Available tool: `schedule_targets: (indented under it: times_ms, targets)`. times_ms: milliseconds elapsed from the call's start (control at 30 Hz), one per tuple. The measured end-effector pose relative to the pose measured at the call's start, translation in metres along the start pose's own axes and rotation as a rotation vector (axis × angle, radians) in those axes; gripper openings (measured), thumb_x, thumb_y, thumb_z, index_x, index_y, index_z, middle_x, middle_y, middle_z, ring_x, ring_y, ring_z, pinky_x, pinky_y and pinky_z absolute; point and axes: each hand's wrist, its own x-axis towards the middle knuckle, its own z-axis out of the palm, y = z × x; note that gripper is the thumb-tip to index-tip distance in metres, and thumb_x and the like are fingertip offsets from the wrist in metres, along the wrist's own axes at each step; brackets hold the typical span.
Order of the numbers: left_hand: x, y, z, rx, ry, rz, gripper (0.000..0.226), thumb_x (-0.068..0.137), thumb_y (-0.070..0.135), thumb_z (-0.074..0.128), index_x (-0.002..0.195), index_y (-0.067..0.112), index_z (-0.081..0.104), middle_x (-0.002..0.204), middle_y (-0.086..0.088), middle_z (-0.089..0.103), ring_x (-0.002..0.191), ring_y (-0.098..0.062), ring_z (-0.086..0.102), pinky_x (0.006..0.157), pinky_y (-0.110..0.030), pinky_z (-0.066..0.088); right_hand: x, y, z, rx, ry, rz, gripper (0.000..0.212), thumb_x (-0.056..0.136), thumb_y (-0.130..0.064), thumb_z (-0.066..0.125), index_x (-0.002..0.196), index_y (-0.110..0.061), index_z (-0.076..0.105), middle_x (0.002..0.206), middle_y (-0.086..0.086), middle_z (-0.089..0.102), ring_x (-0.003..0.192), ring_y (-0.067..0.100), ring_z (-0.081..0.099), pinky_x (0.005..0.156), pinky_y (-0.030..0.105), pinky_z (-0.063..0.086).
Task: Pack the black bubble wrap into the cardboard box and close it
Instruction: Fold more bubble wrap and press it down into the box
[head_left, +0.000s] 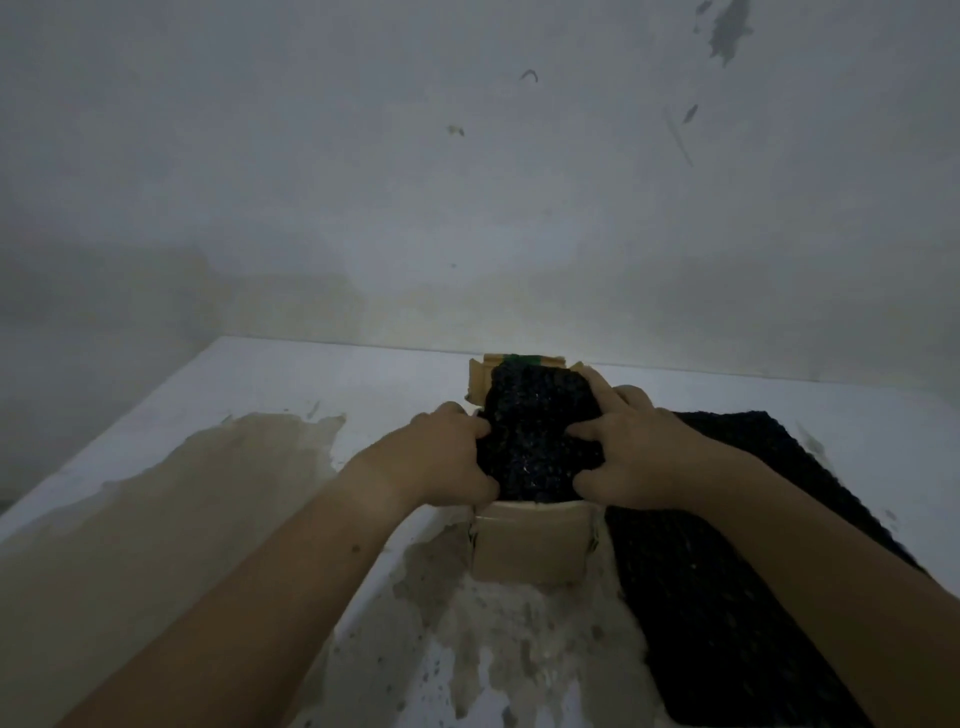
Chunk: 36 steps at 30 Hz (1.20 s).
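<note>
Over the cardboard box (530, 545), both hands' curled fingers (470, 431) grip the black bubble wrap (535, 431); forearms outstretched.

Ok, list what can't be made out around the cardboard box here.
Head view:
Inside of the cardboard box: hidden by the black bubble wrap, the left hand and the right hand.
Its side walls: behind the hands.
Black sheet at right: crossed by the right forearm, cut by the bottom edge.

box (530, 551): on the desk (208, 467), towards its far edge, in front of the wall (467, 182)
bubble wrap (535, 436): in the box's open top
left hand (447, 457): gripping the wrap's left edge
right hand (639, 452): gripping its right edge
spare sheet (727, 571): flat on the desk, just right of the box
</note>
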Motion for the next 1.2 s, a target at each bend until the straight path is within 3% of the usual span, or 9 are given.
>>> schedule_targets:
  times_ms: [133,300,400,467,533,600,700,967,1200]
  targets:
    - [0.011,0.01,-0.015,-0.034,-0.163,-0.063,0.056,0.083,0.038,0.065,0.131,0.015,0.051,0.088,0.006,0.05,0.081,-0.014,0.054,0.074,-0.033,0.049,0.015,0.0,-0.001,0.043,-0.048,0.016,0.073,0.081,-0.046,0.06,0.147,-0.026,0.038,0.16,0.0,-0.023,0.145,0.028,0.0,0.109,0.048,0.031]
    - [0.007,0.006,-0.017,-0.012,-0.141,-0.02,0.061,0.08,0.04,0.069,0.132,0.013,0.053,0.1,-0.001,0.05,0.083,-0.015,0.052,0.066,-0.027,0.046,0.01,-0.001,0.008,-0.002,0.035,-0.003,0.067,0.084,-0.049,0.056,0.143,-0.024,0.036,0.162,0.005,-0.016,0.144,0.029,0.006,0.107,0.045,0.034]
    - [-0.003,0.0,-0.015,-0.057,-0.007,0.057,0.053,0.077,0.037,0.072,0.121,0.012,0.059,0.109,-0.001,0.05,0.093,-0.02,0.058,0.077,-0.035,0.053,-0.003,-0.001,0.01,0.071,0.243,-0.058,0.059,0.082,-0.044,0.06,0.135,-0.025,0.043,0.161,0.004,0.009,0.14,0.023,0.016,0.1,0.04,0.039]
    - [-0.011,-0.001,-0.018,-0.193,0.061,0.083,0.056,0.083,0.042,0.068,0.13,0.019,0.048,0.121,0.0,0.052,0.098,-0.018,0.059,0.077,-0.032,0.049,-0.009,0.0,0.012,0.218,0.366,-0.092,0.065,0.081,-0.04,0.064,0.138,-0.026,0.037,0.15,-0.002,0.029,0.133,0.018,0.023,0.092,0.035,0.04]
    - [-0.015,-0.001,-0.02,-0.293,0.12,0.121,0.062,0.088,0.047,0.06,0.14,0.027,0.032,0.132,0.0,0.048,0.102,-0.017,0.058,0.079,-0.03,0.045,-0.01,0.003,0.014,0.332,0.397,-0.102,0.078,0.082,-0.04,0.064,0.148,-0.027,0.025,0.151,-0.006,0.029,0.135,0.014,0.023,0.096,0.033,0.038]
    - [-0.018,0.003,-0.015,-0.23,0.123,0.153,0.074,0.09,0.049,0.057,0.15,0.034,0.017,0.142,-0.001,0.038,0.116,-0.02,0.051,0.087,-0.03,0.043,-0.008,0.007,0.015,0.331,0.356,-0.092,0.08,0.085,-0.041,0.062,0.152,-0.029,0.021,0.159,-0.008,0.017,0.143,0.014,0.015,0.109,0.037,0.03]
    - [-0.016,0.005,-0.004,-0.114,0.115,0.128,0.083,0.088,0.055,0.054,0.156,0.035,0.009,0.152,0.007,0.017,0.14,-0.023,0.022,0.106,-0.041,0.038,-0.005,0.007,0.015,0.252,0.348,-0.128,0.062,0.086,-0.039,0.062,0.144,-0.034,0.04,0.161,-0.006,0.015,0.143,0.016,0.014,0.11,0.038,0.027]
    - [-0.008,0.007,0.001,-0.066,0.045,0.013,0.086,0.066,0.066,0.049,0.145,0.037,0.034,0.136,0.008,0.017,0.133,-0.018,0.011,0.104,-0.043,0.037,0.01,-0.006,0.004,-0.035,0.09,-0.069,0.073,0.078,-0.045,0.061,0.146,-0.038,0.034,0.161,0.007,-0.015,0.146,0.029,-0.006,0.116,0.046,0.011]
    - [0.016,0.017,-0.021,-0.246,-0.346,-0.175,0.061,0.073,0.056,0.069,0.127,0.036,0.049,0.117,0.004,0.059,0.102,-0.017,0.062,0.09,-0.036,0.056,0.033,-0.022,-0.001,-0.121,-0.115,-0.023,0.073,0.076,-0.038,0.06,0.143,-0.03,0.035,0.159,0.009,0.001,0.144,0.034,0.0,0.117,0.046,0.012]
